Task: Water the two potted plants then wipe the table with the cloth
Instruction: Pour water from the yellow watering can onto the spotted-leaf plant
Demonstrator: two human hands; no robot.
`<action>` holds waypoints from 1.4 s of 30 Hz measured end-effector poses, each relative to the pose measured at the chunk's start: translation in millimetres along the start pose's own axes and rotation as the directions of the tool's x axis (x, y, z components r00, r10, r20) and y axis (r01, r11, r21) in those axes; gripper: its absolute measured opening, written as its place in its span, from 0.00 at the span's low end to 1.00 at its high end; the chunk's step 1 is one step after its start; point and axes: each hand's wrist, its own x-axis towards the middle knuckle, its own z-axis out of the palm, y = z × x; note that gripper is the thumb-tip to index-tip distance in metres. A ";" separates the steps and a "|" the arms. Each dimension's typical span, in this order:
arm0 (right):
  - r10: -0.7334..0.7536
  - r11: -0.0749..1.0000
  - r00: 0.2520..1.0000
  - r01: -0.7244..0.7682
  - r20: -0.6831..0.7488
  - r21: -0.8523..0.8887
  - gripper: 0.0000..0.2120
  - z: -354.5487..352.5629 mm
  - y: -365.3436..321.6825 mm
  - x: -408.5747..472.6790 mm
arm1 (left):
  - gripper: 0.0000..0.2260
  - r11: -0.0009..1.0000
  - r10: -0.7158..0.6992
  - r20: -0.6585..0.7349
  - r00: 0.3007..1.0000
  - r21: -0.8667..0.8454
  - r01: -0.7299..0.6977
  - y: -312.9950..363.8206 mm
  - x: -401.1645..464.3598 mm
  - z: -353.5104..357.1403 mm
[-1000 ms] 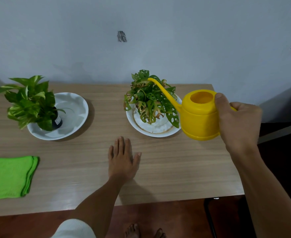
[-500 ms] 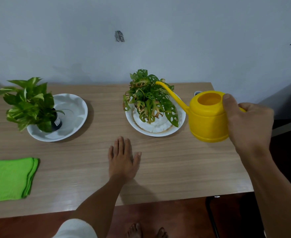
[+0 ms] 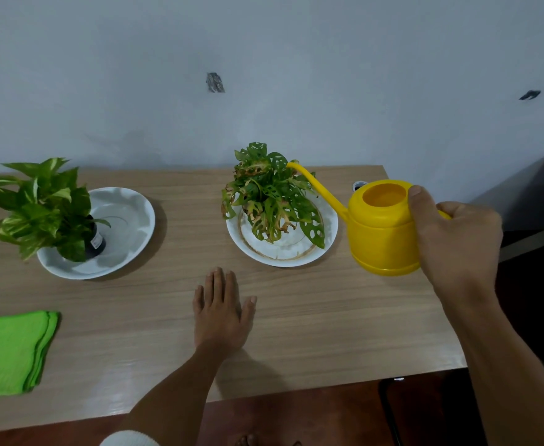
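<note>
My right hand (image 3: 457,239) grips the handle of a yellow watering can (image 3: 383,230), held above the table's right side. Its long spout tip (image 3: 291,165) reaches over the holey-leaved plant (image 3: 270,194), which stands on a white gold-rimmed plate (image 3: 327,239) at the table's middle. A second plant with variegated leaves (image 3: 42,207) sits in a dark pot on a white scalloped dish (image 3: 126,220) at the left. A folded green cloth (image 3: 10,352) lies at the front left. My left hand (image 3: 221,312) rests flat on the table, fingers apart.
The wooden table (image 3: 328,323) stands against a pale wall. A small dark round object (image 3: 359,185) sits behind the can near the back right corner. The table's right edge drops to a dark floor area, and bare feet show below the front edge.
The watering can has drawn back to the right and lowered slightly, its spout tip still over the middle plant. My left hand has stayed flat in place.
</note>
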 end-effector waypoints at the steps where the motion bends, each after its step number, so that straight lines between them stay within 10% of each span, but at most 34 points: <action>1: -0.004 1.000 1.000 0.004 0.001 -0.001 0.35 -0.6 -1.0 -0.4 | 0.38 1.000 0.001 -0.005 1.000 0.000 -0.001 -0.7 -0.5 1.0; 42: 0.002 0.999 0.999 -0.005 0.054 0.054 0.31 23.4 -32.3 -14.6 | 0.37 0.999 0.041 0.035 0.999 0.019 -0.042 -44.2 0.9 -13.6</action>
